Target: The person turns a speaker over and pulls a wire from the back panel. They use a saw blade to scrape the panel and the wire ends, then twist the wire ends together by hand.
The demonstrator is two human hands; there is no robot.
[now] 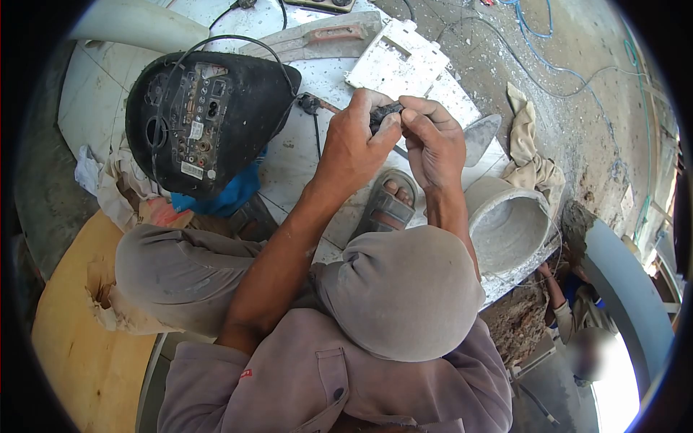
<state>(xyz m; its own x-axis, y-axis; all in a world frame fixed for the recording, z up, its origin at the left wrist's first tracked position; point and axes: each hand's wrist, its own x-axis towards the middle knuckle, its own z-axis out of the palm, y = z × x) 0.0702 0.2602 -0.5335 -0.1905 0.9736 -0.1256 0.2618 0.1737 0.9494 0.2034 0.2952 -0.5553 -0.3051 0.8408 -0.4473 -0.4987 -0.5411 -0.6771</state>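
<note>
Near the top middle, both hands are raised close together in front of the knees. My left hand [354, 141] has its fingers wrapped round a small dark object [385, 114], whose exact nature I cannot make out. Beside it, my right hand [433, 137] pinches the right end of the same object between thumb and forefinger. A cable with a black plug [309, 103] lies just left of the hands. Behind them is a dusty white plastic panel [397, 61] with a rectangular slot.
A black speaker [209, 123] with a rear socket panel stands at the left. At the right are a dusty bucket [509, 227], a crumpled cloth [530, 144] and a trowel-like blade [480, 138]. Another person [585, 317] is at the lower right. Cables [563, 72] cross the floor.
</note>
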